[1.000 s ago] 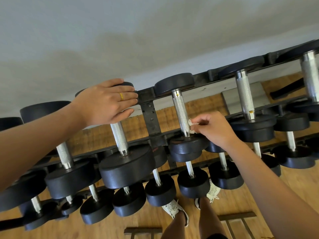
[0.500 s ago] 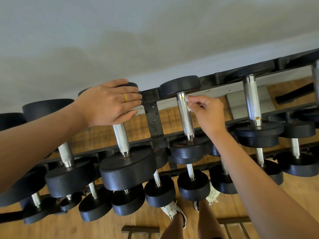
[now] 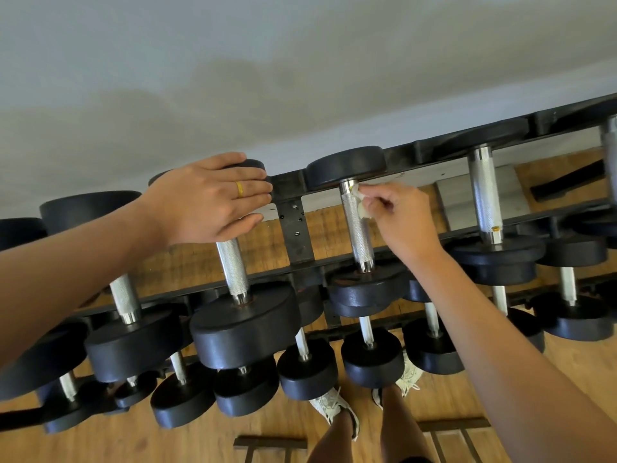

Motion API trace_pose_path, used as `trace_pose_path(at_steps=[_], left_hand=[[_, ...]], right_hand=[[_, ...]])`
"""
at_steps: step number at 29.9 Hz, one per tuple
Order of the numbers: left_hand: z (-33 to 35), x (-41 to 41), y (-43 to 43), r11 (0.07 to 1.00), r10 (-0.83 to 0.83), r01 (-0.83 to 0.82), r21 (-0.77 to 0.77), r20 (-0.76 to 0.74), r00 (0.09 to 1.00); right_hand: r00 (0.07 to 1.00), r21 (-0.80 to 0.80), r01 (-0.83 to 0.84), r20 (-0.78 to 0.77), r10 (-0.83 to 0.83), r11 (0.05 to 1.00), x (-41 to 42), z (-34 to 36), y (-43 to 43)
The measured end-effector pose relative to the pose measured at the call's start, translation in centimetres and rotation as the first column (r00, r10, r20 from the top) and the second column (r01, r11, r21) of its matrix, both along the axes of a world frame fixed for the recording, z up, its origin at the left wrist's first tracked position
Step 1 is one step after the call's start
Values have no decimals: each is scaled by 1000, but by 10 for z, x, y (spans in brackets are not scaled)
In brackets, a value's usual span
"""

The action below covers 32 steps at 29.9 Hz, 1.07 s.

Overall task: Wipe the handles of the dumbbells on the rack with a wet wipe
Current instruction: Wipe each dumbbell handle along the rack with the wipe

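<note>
Crumpled white wet wipe (image 3: 360,204) on a knurled steel dumbbell handle (image 3: 358,238)
It is pressed against the handle's far end, on the black rack (image 3: 295,228)'s top tier.

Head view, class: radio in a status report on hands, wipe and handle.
Left hand flat on neighbouring dumbbell head, holding nothing. Right hand pinches wet wipe against handle, far end. Nothing blocks the handle.

Dumbbells (image 3: 359,228) sit side by side across the rack (image 3: 295,225), smaller ones on the tier below.
</note>
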<state>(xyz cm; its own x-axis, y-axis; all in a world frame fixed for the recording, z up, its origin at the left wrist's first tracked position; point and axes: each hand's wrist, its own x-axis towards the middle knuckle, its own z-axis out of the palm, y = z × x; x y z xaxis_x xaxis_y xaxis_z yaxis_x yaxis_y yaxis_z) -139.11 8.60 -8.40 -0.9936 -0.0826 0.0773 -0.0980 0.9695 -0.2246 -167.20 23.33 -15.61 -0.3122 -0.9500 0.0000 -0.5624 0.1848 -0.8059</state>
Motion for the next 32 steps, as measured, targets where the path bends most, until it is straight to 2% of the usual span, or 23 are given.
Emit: trace_pose_path(at_steps=[4,8,11,13,16,20,25,30,32], left_hand=[[0,0,0,1000,2,-2,-6,-1,1000],[1,0,1,1000,7,-7,1,3,1000],[0,-1,1,1000,-6,6,-6,-7,1000],[0,0,0,1000,-9,9,-10,-8,1000],[-1,1,0,1000,-3,3,-12,-1,1000],[-1,0,-1,1000,0,0,0,10,1000],[0,0,-1,1000,3,-3,6,21,1000],[0,0,-1,1000,11,-11,4,17,1000],[0,0,-1,1000,8,-8,-4,13,1000]], right_hand=[[993,101,-104,-37,108,989,-3,-6,19],[992,30,-65,-107,68,997,-6,-5,5],[996,26,-22,-84,24,999,-5,-5,4],[994,43,-50,-93,53,998,-3,-3,18],[992,177,-101,-61,113,979,-2,2,48],[993,309,-115,35,109,944,-9,1,54],[993,227,-122,22,120,966,-14,6,29],[982,378,-187,38,187,907,-16,2,45],[980,386,-188,21,196,903,-17,0,47]])
